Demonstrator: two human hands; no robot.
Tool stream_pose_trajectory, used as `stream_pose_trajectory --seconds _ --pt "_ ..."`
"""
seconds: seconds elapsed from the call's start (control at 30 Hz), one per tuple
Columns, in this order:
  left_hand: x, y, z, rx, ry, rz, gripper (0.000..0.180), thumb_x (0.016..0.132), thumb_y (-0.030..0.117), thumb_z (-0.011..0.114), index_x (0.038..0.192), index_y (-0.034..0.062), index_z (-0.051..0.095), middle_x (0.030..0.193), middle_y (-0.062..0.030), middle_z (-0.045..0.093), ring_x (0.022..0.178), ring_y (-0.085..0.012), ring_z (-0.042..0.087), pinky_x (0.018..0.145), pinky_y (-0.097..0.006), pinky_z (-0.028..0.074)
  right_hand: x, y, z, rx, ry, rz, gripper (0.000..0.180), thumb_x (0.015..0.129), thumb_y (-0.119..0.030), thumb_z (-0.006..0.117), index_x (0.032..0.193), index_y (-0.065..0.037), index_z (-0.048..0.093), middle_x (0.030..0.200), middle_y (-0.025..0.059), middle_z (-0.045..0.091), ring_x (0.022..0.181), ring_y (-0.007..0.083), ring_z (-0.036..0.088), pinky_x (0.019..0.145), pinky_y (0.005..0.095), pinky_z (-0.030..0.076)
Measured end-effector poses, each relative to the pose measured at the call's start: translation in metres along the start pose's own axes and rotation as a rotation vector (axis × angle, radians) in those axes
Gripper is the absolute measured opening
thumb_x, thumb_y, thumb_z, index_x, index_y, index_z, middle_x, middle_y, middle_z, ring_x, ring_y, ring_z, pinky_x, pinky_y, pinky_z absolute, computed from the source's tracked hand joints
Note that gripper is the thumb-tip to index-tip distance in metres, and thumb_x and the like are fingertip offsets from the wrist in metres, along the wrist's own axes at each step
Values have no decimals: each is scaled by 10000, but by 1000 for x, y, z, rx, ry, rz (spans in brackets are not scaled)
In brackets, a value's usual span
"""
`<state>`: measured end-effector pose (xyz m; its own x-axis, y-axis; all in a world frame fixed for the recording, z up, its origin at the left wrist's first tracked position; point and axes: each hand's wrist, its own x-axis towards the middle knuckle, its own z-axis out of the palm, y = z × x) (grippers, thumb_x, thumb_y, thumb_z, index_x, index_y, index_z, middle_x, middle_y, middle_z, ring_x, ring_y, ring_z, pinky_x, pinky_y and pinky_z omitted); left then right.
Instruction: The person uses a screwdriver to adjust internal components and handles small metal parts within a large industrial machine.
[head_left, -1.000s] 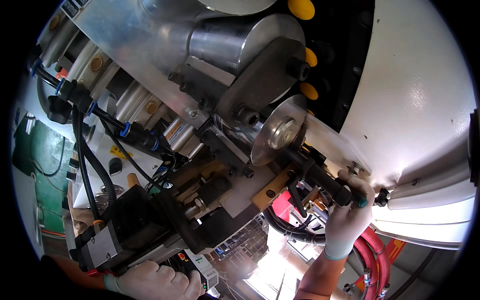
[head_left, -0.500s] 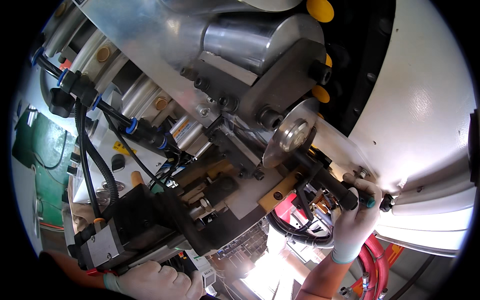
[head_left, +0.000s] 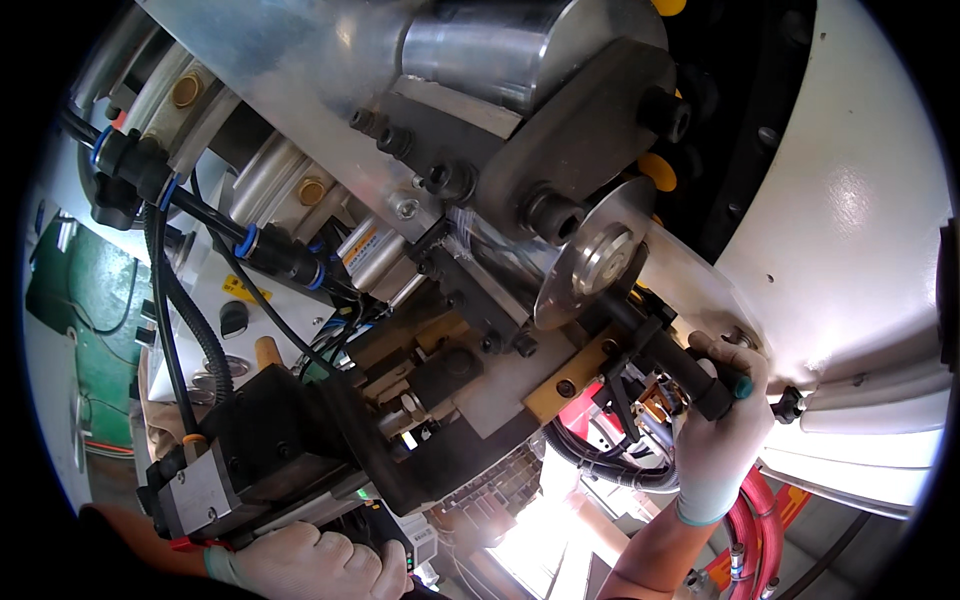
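Observation:
My right hand (head_left: 722,440), in a pale glove, is closed beside the end of a black cylindrical bar (head_left: 688,370). A small teal-ended piece (head_left: 742,387) shows between its thumb and fingers; the rest of that piece is hidden. At the lower left, my gloved left hand (head_left: 310,565) is wrapped in a fist below a black machine block (head_left: 265,425). What it grips is mostly hidden. Up and left of my right hand sits a round metal disc (head_left: 595,255) with a stepped hub, close to a brass-coloured plate (head_left: 575,378).
A large steel roller (head_left: 480,55) with dark bolted brackets (head_left: 580,130) fills the top. Black air hoses (head_left: 190,330) run down the left. A curved white panel (head_left: 850,200) bounds the right, with red hoses (head_left: 765,530) below it.
My view has shifted slightly, so the roller and disc appear a little larger and farther right. Both hands keep their grips; the right one appears slightly farther right in the picture.

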<state>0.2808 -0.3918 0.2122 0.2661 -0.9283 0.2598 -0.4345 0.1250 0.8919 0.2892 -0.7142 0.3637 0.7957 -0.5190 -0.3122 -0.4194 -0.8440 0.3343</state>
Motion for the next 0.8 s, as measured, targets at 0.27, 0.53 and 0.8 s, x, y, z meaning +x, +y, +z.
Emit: stream_pose_trajectory --seconds 0.27,0.53,0.8 --pt "0 1 -3 -6 -2 17 291 926 374 690 990 102 767 586 31 477 532 -150 529 482 -344 405 -7 9 26 163 157 -8 104 999 2 642 1102 -15 637 1034 136 781 961 215 752 888 327 580" --pt "-3 8 0 -74 -27 -77 291 906 370 703 997 99 762 586 28 476 536 -153 526 481 -352 403 -35 46 52 552 305 64 164 1046 -61 606 1187 7 557 1162 208 731 1097 268 718 969 372 598" --pt "1 4 -4 -5 -69 -12 265 909 347 684 988 105 758 583 35 474 532 -145 520 473 -346 394 -37 54 35 601 354 70 200 1076 -137 563 1198 21 536 1144 216 714 1106 273 700 1003 405 573"
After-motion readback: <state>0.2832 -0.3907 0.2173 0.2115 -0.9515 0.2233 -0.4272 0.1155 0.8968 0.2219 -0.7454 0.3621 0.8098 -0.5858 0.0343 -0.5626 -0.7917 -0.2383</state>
